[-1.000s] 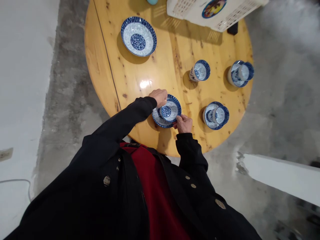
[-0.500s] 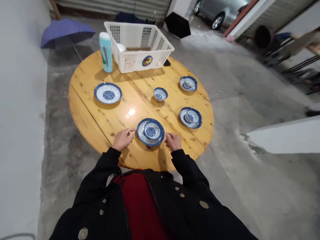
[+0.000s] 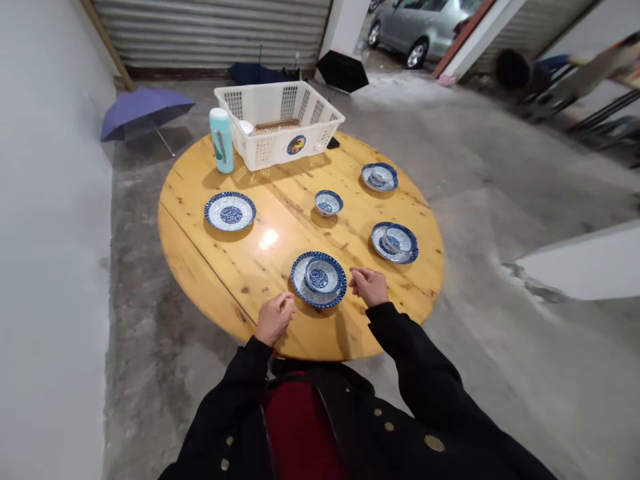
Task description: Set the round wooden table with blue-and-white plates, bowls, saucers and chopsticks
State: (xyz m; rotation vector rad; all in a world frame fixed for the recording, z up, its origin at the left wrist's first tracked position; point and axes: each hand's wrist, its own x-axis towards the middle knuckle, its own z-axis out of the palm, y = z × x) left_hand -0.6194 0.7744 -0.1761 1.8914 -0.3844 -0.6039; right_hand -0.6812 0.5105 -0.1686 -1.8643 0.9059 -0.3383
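Observation:
On the near part of the table a blue-and-white plate (image 3: 301, 294) carries a small bowl (image 3: 320, 276) of the same pattern. My left hand (image 3: 276, 318) hovers at the plate's lower left rim, fingers curled in, with nothing seen in them. To the right of the rim, a small gap away, my right hand (image 3: 370, 287) is also closed, with no object visible in it. Another small bowl (image 3: 329, 204) stands by itself beyond this plate. A second plate (image 3: 413, 251) with a bowl (image 3: 397, 238) in it lies to the right of my right hand.
The round wooden table (image 3: 200, 257) also bears a plate (image 3: 231, 212) at left, a plate (image 3: 391, 187) with a bowl at far right, a turquoise bottle (image 3: 221, 143) and a white plastic basket (image 3: 273, 152). Open umbrellas stand on the floor behind, including a purple one (image 3: 145, 110).
The camera view has tilted up and shifted left. Relative to the near plate, my left hand has come closer to my body and my right hand slightly farther forward. The dishes stay put.

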